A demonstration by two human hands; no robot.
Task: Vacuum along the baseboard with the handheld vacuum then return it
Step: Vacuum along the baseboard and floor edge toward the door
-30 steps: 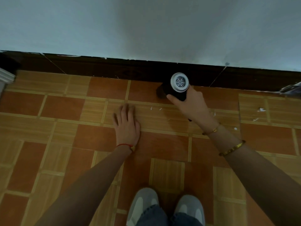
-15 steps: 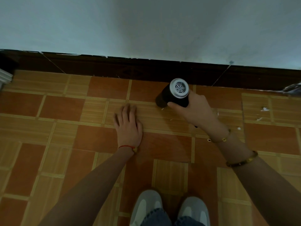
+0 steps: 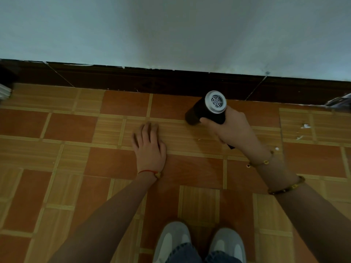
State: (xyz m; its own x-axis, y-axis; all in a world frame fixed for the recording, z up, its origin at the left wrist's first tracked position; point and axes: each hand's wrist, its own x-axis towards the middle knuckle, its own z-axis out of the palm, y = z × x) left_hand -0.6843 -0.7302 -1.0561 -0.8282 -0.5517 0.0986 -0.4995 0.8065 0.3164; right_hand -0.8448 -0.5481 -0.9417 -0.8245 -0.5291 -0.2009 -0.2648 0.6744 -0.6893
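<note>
My right hand [image 3: 230, 128] grips the black handheld vacuum [image 3: 207, 110], whose silver vented rear cap faces me. Its nozzle points down and left onto the tiled floor, a short way in front of the dark brown baseboard [image 3: 133, 80]. My left hand [image 3: 150, 147] rests flat on the floor with straight fingers, left of the vacuum and holding nothing. A few small white scraps [image 3: 304, 126] lie on the tiles to the right.
A pale wall [image 3: 171, 31] rises above the baseboard. My two grey shoes [image 3: 197, 242] stand at the bottom centre. A white object [image 3: 3, 91] sits at the far left edge and a grey thing [image 3: 340, 102] at the far right by the baseboard.
My right hand has drawn the vacuum nozzle back from the baseboard and slightly left over the tiles. The white specks near the nozzle are gone. My left hand has stayed flat.
</note>
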